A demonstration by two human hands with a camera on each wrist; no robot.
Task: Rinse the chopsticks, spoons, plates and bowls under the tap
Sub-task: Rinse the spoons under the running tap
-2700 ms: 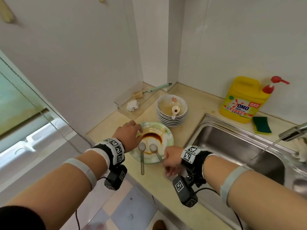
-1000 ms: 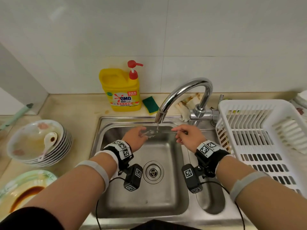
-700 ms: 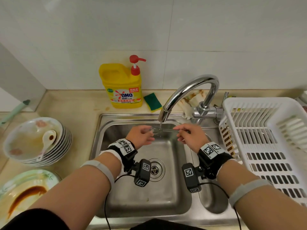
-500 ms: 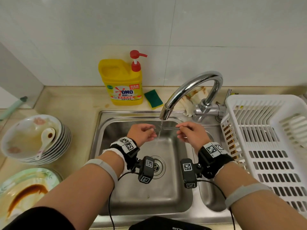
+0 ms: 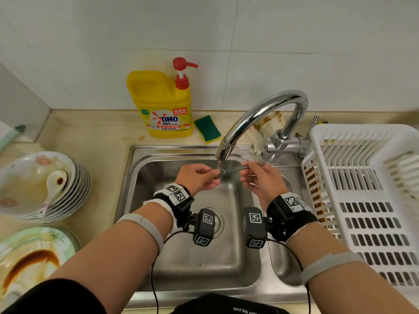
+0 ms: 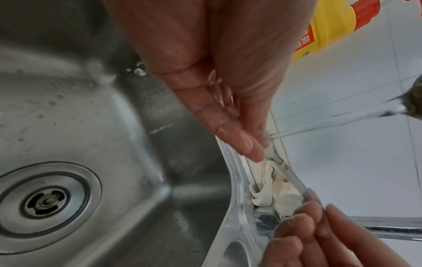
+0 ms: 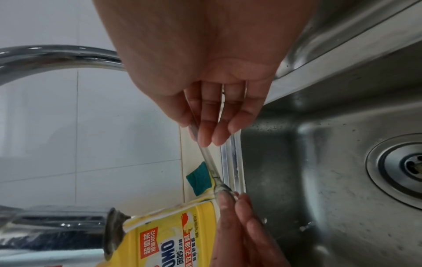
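Steel sink [image 5: 181, 257] takes up the middle of my head view, its drain [image 6: 44, 201] in the basin floor below my wrists. At the counter's right edge stands a white dish rack [image 5: 367, 200]. Along the left edge I see a stack of dirty bowls [image 5: 29, 184] with a white ceramic spoon [image 5: 53, 189] in the top one, and in front of it a plate [image 5: 29, 257] streaked with brown sauce. A yellow detergent bottle [image 5: 163, 105] stands against the back wall, a green sponge [image 5: 207, 130] just beside it on its right. The tap [image 5: 256, 118] arches over the sink's back edge with water running from its spout.

Under that spout I hold metal spoons [image 5: 231, 167] level across the basin. My left hand [image 5: 197, 179] pinches the bowl end between thumb and fingertips, and the water stream lands right there. My right hand [image 5: 260, 180] pinches the handle end, the other fingers fairly straight. How many spoons I am holding I cannot tell from any view.
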